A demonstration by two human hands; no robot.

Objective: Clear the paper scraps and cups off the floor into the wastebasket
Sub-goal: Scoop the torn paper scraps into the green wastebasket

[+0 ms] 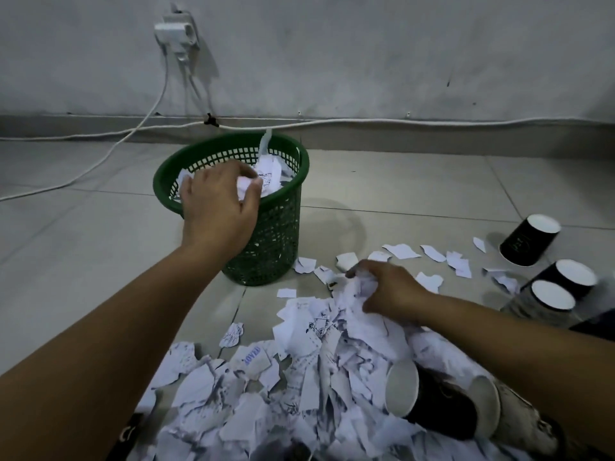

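Observation:
A green mesh wastebasket stands on the tiled floor, with paper inside it. My left hand is over its rim and grips a crumpled white scrap. My right hand lies on the far end of a big pile of torn paper scraps and bunches several scraps in its fingers. Loose scraps lie scattered beyond it. Black paper cups stand upside down at the right. Two more cups lie on their sides in the pile.
A grey wall runs across the back with a socket and plug adapter. White cables trail along the skirting and over the floor at the left. Bare tiles lie left of the wastebasket.

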